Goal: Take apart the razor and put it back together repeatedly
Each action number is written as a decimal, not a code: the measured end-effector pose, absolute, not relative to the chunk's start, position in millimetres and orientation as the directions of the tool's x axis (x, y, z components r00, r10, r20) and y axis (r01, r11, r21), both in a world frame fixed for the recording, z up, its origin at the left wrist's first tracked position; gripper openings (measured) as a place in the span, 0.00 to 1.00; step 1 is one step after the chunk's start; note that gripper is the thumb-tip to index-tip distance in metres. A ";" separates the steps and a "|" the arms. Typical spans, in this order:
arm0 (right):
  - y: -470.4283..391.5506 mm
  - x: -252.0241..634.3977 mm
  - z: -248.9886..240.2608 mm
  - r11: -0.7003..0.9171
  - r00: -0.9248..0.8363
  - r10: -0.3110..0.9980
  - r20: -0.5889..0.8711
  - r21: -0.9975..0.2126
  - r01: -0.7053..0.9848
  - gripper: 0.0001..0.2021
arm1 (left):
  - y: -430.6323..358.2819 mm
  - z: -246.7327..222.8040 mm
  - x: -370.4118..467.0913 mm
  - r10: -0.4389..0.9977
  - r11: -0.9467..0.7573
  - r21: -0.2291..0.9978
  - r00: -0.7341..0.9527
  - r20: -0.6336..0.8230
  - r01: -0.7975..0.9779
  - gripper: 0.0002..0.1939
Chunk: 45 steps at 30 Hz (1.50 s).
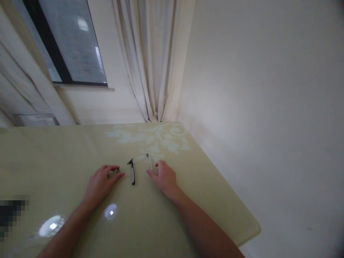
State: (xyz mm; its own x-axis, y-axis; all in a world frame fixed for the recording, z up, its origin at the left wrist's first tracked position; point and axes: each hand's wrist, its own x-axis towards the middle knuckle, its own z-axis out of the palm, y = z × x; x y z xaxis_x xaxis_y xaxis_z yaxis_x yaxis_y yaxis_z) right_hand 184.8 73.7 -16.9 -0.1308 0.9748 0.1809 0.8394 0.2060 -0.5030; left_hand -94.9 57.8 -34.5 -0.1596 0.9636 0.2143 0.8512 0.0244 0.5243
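Note:
A razor (132, 173) with a grey and black handle lies on the table between my hands, its head pointing away from me. On its left, my left hand (100, 181) pinches a small dark piece (118, 171) between thumb and fingertips; its kind is too small to make out. To the right of the razor is a thin white stick with a dark tip, which looks like a toothbrush (150, 163). My right hand (166, 177) rests beside its near end, thumb and fingers apart around it. Whether the thumb touches it I cannot tell.
The glossy yellow-green table (215, 200) has a pale floral pattern (161, 138) at its far edge and reflects ceiling lights. A white wall (255, 107) runs along the right side. Curtains (150, 53) and a window (72, 39) stand behind. A blurred dark patch sits at lower left.

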 end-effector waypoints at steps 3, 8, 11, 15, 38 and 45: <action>73.0 180.9 -19.0 0.249 -0.168 0.964 0.205 -0.481 0.841 0.24 | 55.4 -33.0 -92.1 0.959 -0.004 0.542 -0.150 0.240 0.841 0.29; 76.6 179.3 -21.1 0.252 -0.179 0.964 0.194 -0.469 0.847 0.24 | 54.8 -34.6 -91.8 0.958 -0.024 0.521 -0.129 0.255 0.853 0.28; 77.0 179.7 -21.1 0.252 -0.179 0.964 0.195 -0.475 0.843 0.23 | 57.4 -37.7 -93.5 0.960 -0.039 0.495 -0.105 0.260 0.868 0.27; 75.3 178.7 -19.8 0.274 -0.184 0.957 0.225 -0.486 0.830 0.21 | 61.9 -41.7 -96.4 0.964 -0.031 0.484 -0.102 0.245 0.875 0.26; 58.0 170.5 -6.4 0.340 -0.162 0.939 0.304 -0.894 0.292 0.15 | 27.2 -6.3 -10.1 0.942 -0.091 0.252 0.002 0.335 0.963 0.22; 51.5 170.6 5.9 0.220 -0.336 0.908 0.249 -0.968 -0.121 0.25 | 3.9 -5.7 9.2 0.752 -0.476 0.294 0.210 0.625 0.829 0.16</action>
State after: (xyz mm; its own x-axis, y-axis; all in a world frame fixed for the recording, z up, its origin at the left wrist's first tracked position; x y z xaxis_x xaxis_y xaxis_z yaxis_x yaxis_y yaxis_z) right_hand 170.6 51.5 5.9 -0.3361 0.9084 0.2488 -0.1213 0.2202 -0.9679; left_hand 9.2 3.9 -5.7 0.2100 0.7518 0.6251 0.8285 -0.4763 0.2945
